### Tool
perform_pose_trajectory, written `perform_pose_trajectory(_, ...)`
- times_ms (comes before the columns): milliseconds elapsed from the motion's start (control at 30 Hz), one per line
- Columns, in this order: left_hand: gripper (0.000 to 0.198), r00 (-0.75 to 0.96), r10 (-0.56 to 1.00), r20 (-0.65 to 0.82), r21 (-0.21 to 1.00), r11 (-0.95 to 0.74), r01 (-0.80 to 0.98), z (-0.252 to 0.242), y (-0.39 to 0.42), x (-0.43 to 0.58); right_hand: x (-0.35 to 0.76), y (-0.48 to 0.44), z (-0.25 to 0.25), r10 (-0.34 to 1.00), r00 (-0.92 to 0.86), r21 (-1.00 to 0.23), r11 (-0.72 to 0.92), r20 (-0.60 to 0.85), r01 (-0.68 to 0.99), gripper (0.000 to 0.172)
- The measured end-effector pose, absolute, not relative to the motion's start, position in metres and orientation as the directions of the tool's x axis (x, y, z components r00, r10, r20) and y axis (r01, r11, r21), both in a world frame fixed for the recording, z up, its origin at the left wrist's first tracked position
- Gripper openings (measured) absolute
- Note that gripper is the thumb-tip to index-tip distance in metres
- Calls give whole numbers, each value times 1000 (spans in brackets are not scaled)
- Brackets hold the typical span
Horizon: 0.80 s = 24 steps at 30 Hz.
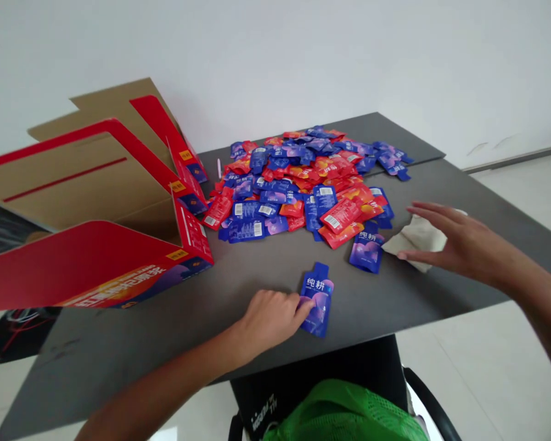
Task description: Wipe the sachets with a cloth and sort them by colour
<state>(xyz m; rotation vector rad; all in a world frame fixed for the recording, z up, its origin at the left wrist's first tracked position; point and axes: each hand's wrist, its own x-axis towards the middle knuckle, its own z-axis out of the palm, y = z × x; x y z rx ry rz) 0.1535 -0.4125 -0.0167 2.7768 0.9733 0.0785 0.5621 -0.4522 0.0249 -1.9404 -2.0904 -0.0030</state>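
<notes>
My left hand [270,318] rests on the dark grey table [165,331] with its fingers curled onto the left edge of a blue-purple pouch [319,300] lying flat near the front edge. My right hand [454,242] hovers with fingers stretched out over a crumpled white cloth [416,239] at the right. A heap of red and blue pouches [303,180] covers the middle and back of the table. One more blue pouch [367,250] lies apart from the heap, just left of the cloth.
An open cardboard box [87,202] with red flaps stands at the table's left side. A small white stick [219,167] lies behind the heap. Below the front edge sit a black chair [371,373] and a green mesh bag [349,413].
</notes>
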Motion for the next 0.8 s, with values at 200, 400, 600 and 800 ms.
perform_pose_trajectory(200,36,837,386,389,63,-917,394,-26,-422,149,604,-460,-24,979,193,-21,-192,58,981,114)
perform_pose_trajectory(400,49,889,214,405,55,-976,209,-30,-432,144,594,-463,-26,957,267,-96,-256,115,962,98)
perform_pose_trajectory(600,32,889,129,440,-56,-984,170,-32,-437,135,592,-481,-13,950,298,-239,-268,96,933,68)
perform_pose_trajectory(800,27,891,94,445,-119,-979,163,-31,-441,127,603,-479,-15,982,118,-161,-94,144,982,70)
